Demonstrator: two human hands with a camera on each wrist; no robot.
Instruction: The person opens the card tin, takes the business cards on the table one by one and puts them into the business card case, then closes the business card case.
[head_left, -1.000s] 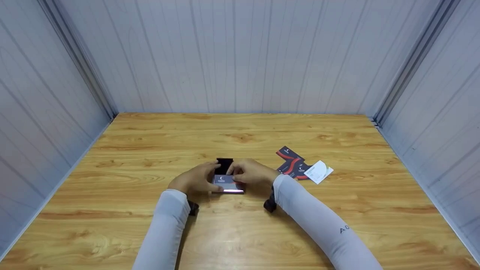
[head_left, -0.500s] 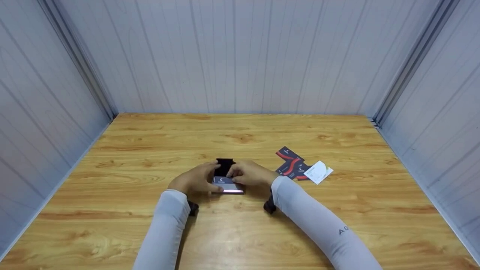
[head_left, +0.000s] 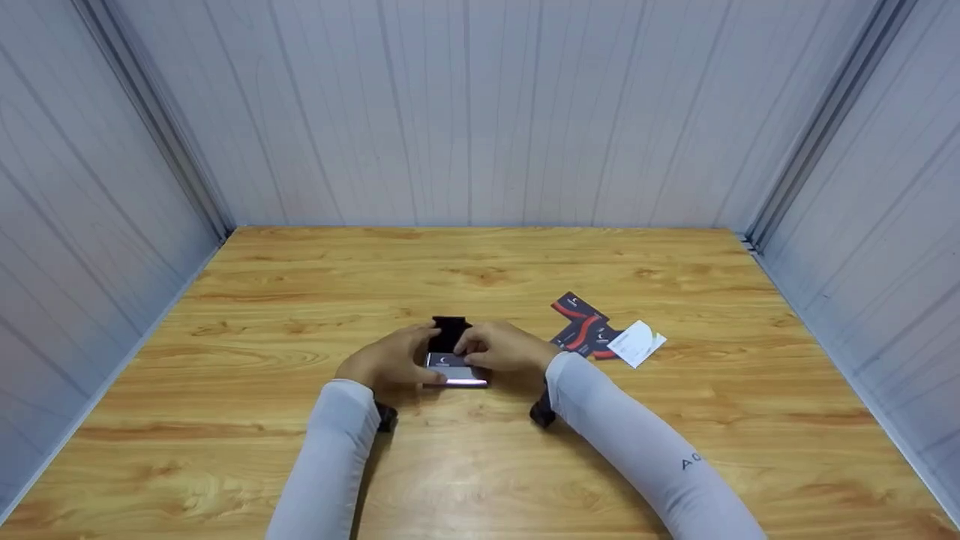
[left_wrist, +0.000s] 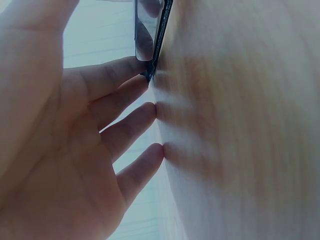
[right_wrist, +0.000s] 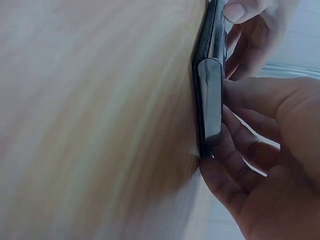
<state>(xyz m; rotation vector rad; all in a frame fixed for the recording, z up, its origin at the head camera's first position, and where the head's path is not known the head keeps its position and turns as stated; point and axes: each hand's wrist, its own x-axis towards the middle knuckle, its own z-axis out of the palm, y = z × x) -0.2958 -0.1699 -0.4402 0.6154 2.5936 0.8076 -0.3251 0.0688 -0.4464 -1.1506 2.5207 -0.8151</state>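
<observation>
A black and silver card case (head_left: 450, 334) lies on the table with its lid raised at the back. Inside its silver front part sits a dark business card (head_left: 442, 360). My left hand (head_left: 391, 358) holds the case from the left, thumb along the near edge, other fingers spread toward the lid; in the left wrist view two fingertips touch the table. With thumb and bent index finger my right hand (head_left: 506, 349) pinches the card's far right part. In the right wrist view its other fingers rest around the case's end (right_wrist: 212, 100). The right hand hides some of the card.
Several dark business cards with red bands (head_left: 581, 326) overlap on the wooden table (head_left: 480, 465), right of the hands. A white card (head_left: 637, 343) lies over one of them. Pale panelled walls (head_left: 469, 112) enclose the back and sides.
The card in the case has slid slightly toward the near edge, and the right hand's index finger has shifted slightly. The left hand and the case have stayed put.
</observation>
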